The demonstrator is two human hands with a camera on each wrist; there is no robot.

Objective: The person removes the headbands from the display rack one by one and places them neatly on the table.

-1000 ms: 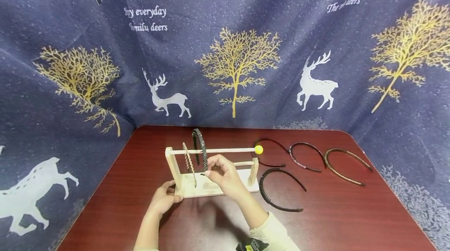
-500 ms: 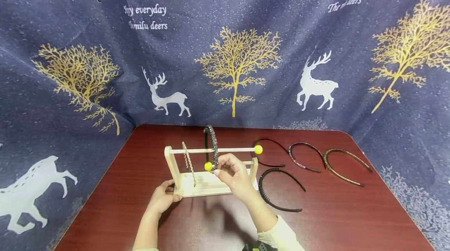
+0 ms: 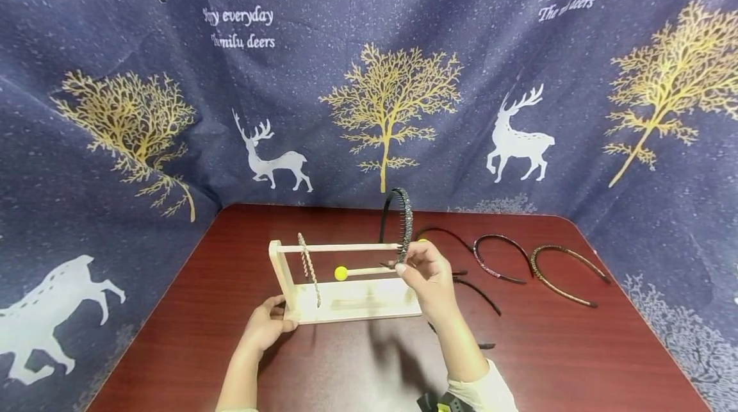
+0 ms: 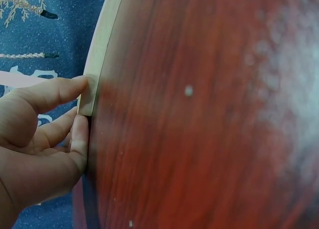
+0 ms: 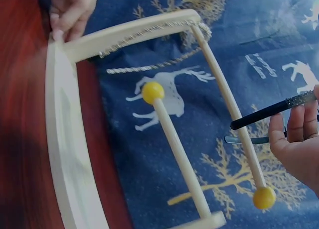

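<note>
My right hand (image 3: 429, 277) pinches a black headband (image 3: 407, 220) with a glittery outer side and inner teeth. The headband stands upright, arched over the upper rod (image 3: 346, 247) of a pale wooden headband stand (image 3: 369, 303), near that rod's right end. In the right wrist view its dark ends reach past the rod, close to the yellow end ball (image 5: 264, 198). My left hand (image 3: 268, 322) grips the left corner of the stand's base between thumb and fingers. A beige braided headband (image 3: 308, 264) hangs on the upper rod near the left post.
On the right of the red-brown table (image 3: 576, 348) lie a pink-patterned headband (image 3: 490, 264), a gold one (image 3: 562, 293) and thin dark ones, one partly hidden behind my right forearm. The lower rod ends in a yellow ball (image 3: 341, 273). A patterned blue cloth (image 3: 403, 27) hangs behind.
My right hand has moved the black headband rightward along the upper rod, from near the beige headband to the rod's right end, and slightly up. My left hand stays on the base.
</note>
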